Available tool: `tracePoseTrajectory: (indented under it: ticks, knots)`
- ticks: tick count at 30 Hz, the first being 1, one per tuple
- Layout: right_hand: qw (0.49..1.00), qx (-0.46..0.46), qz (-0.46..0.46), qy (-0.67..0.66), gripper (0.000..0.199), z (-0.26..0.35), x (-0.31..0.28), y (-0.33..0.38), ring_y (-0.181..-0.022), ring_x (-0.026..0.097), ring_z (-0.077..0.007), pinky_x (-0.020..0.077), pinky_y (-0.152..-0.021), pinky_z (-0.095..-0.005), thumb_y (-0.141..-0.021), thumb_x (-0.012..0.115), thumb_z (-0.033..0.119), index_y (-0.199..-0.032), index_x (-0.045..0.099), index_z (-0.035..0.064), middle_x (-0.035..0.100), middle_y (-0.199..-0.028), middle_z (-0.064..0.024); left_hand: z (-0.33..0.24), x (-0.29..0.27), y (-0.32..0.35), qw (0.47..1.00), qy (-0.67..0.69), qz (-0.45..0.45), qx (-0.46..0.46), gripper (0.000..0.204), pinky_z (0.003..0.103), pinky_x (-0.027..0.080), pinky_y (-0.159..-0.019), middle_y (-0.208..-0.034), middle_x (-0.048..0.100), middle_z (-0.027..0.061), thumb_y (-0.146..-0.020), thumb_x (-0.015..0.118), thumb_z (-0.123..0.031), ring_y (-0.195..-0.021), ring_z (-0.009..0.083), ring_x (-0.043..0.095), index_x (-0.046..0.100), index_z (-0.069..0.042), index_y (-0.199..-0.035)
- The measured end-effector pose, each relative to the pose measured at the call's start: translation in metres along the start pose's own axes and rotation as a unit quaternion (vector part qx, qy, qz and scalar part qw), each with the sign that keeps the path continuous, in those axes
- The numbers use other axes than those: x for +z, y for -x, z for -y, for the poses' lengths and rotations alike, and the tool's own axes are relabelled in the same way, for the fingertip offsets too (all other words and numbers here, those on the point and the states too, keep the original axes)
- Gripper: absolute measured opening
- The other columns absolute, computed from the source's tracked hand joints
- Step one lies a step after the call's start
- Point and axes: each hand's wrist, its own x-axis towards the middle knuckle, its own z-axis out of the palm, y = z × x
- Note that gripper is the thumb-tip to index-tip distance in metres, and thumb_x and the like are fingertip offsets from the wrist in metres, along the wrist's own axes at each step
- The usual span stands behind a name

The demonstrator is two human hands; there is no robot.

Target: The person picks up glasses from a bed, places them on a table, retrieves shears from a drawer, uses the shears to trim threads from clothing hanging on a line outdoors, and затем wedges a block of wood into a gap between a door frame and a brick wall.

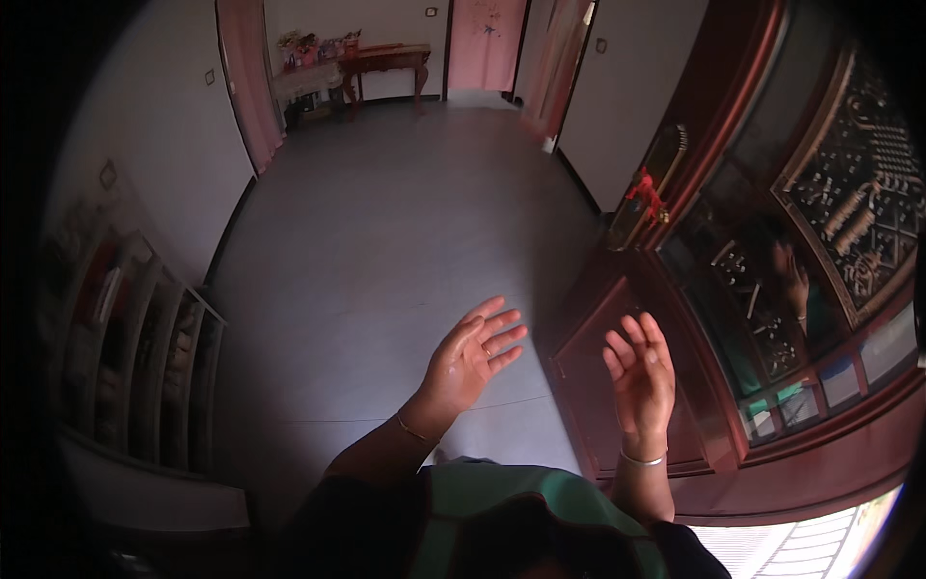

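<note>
The room is a wide hall with a smooth grey floor (386, 241) and white walls. Far away at the back stands a small wooden table (384, 60) with flowers and other small things beside it, and a pink curtain (487, 43) hangs in a doorway near it. On the left side is a tall rack of shelves (145, 357), too dark and blurry to tell what is in it. On the right side stands a big dark red wooden door (694, 318) with glass panes and curly metal patterns. It runs from the lower right corner up and away, so its long side goes along the person's right. A red tassel (644, 196) hangs on it higher up. Both hands are lifted in front of the body and hold nothing. The left hand (473, 357) is out over the floor, palm up, fingers spread and a little bent, and it touches nothing. The right hand (641, 381) is also wide, fingers pointing up, and it is right in front of the lower wooden part of the door. It is much nearer to the door than the left hand is. I cannot tell if it touches the wood or is just beside it. Each wrist has a thin bangle.
</note>
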Motion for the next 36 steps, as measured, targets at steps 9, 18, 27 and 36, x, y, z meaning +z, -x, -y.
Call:
tracePoseTrajectory:
  ticks: [9,18,27,36]
  knots:
    - [0.971,-0.010,0.123,-0.204,0.050,-0.157,0.119,-0.306,-0.118,0.051,-0.0279,0.0428,-0.098,-0.0388,-0.095,0.050,0.021,-0.140,0.035,0.0070,0.045,-0.135,-0.0118,-0.265,-0.062,-0.193,0.965,-0.215,-0.006,0.153,0.056,0.047,0.034,-0.104,-0.138,0.041,0.0138,-0.093,0.040,-0.041,-0.124,0.0292,0.043,0.033,-0.013,-0.141]
    - [0.945,0.020,0.235,-0.228,0.047,-0.205,0.173,-0.601,-0.119,0.051,-0.0279,0.0430,-0.099,-0.0390,-0.097,0.043,0.018,-0.141,0.033,0.0059,0.043,-0.135,-0.0140,-0.373,-0.108,-0.386,0.923,-0.253,-0.094,0.275,0.053,0.048,0.038,-0.102,-0.136,0.045,0.0153,-0.096,0.034,-0.044,-0.122,0.0309,0.047,0.034,-0.015,-0.141]
    - [0.912,0.057,0.320,-0.252,0.048,-0.287,0.252,-0.858,-0.121,0.049,-0.0287,0.0416,-0.100,-0.0390,-0.097,0.041,0.018,-0.142,0.028,0.0048,0.044,-0.135,-0.0140,-0.506,-0.206,-0.565,0.899,-0.250,-0.140,0.332,0.054,0.047,0.039,-0.102,-0.136,0.047,0.0127,-0.097,0.032,-0.045,-0.121,0.0262,0.050,0.033,-0.014,-0.141]
    - [0.946,-0.007,0.232,-0.227,0.066,-0.342,0.267,-1.118,-0.119,0.051,-0.0304,0.0438,-0.099,-0.0426,-0.094,0.051,0.036,-0.143,0.023,0.0031,0.045,-0.135,-0.0151,-0.672,-0.254,-0.870,0.946,-0.246,-0.052,0.207,0.071,0.050,0.037,-0.104,-0.138,0.042,0.0177,-0.089,0.054,-0.042,-0.122,0.0341,0.047,0.022,-0.011,-0.146]
